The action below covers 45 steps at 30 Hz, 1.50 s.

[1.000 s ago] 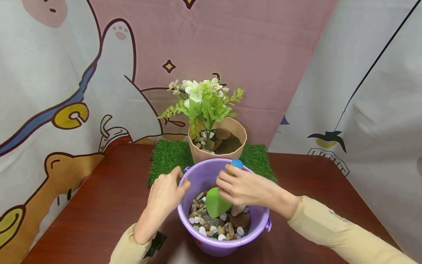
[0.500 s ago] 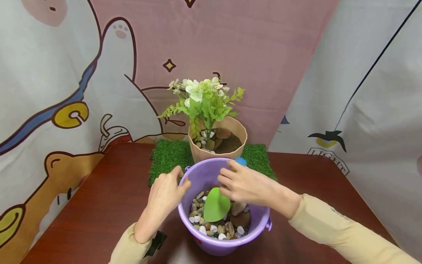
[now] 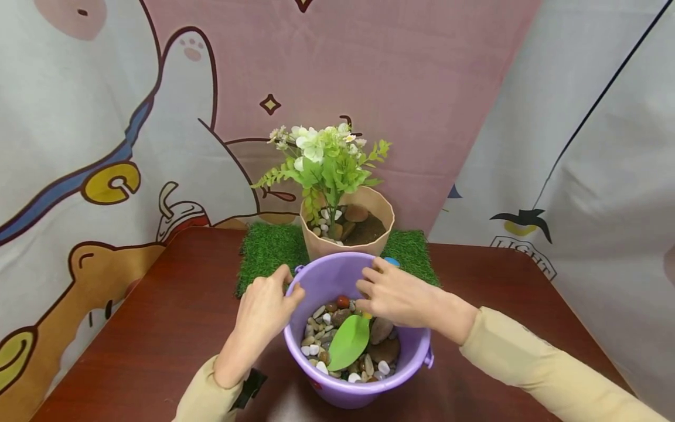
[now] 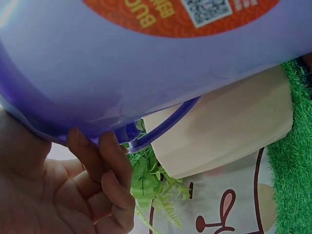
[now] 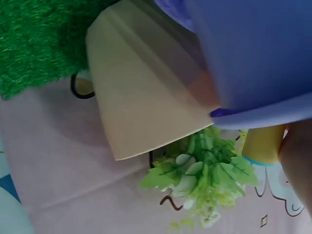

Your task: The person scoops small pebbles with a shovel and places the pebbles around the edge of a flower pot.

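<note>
Over the purple bucket (image 3: 327,278), my right hand (image 3: 398,293) holds a toy shovel by its yellow handle (image 5: 263,145). Its green blade (image 3: 348,343) is tilted among the stones (image 3: 383,350) inside the bucket. Just the blue handle end (image 3: 391,262) shows past the knuckles in the head view; the fingers hide most of the handle. At the bucket's left rim, my left hand (image 3: 266,310) grips the edge between thumb and fingers. In the left wrist view its curled fingers (image 4: 117,156) lie by the bucket's handle joint.
Right behind the bucket stands a beige flowerpot (image 3: 321,249) with soil, stones and white-flowered greenery (image 3: 329,164). It sits on a green turf mat (image 3: 269,246). All rest on a brown table (image 3: 174,328), with a printed cloth (image 3: 422,117) hanging behind.
The shovel's green blade has swung down and toward the bucket's near left side, and its handle end has dropped to the right. My left hand stays at the rim.
</note>
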{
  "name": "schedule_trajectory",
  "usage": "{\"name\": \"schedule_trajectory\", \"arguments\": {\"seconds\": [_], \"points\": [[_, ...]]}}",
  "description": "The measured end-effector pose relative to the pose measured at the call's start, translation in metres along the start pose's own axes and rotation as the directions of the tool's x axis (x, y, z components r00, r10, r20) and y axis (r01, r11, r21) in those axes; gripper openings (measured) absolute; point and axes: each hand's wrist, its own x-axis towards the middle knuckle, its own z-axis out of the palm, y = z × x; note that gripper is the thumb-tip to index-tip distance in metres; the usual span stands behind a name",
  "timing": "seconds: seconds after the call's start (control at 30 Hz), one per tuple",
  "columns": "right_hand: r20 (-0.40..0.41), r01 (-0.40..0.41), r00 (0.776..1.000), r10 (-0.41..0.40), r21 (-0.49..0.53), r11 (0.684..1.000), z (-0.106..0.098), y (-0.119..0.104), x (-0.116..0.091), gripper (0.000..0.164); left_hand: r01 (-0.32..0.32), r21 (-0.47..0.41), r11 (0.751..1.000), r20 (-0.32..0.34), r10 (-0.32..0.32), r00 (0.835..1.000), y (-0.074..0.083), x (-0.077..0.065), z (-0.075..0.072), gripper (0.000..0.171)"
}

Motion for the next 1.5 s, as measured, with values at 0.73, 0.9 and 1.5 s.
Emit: {"name": "schedule_trajectory", "arguments": {"seconds": [0.73, 0.9, 1.5], "points": [[0.111, -0.076, 0.992, 0.057, 0.17, 0.982, 0.008, -0.003, 0.001, 0.022, -0.021, 0.0, 1.0, -0.052, 0.021, 0.998, -0.001, -0.003, 0.001, 0.012], [0.056, -0.081, 0.996, 0.075, 0.124, 0.989, 0.011, -0.005, -0.001, 0.022, -0.011, 0.003, 1.0, -0.03, 0.012, 0.999, -0.002, -0.001, 0.0, 0.012], [0.027, -0.108, 0.994, 0.108, 0.002, 0.994, 0.02, -0.015, 0.008, 0.023, -0.012, -0.015, 1.0, -0.008, 0.012, 1.0, 0.001, 0.0, 0.001, 0.01]]}}
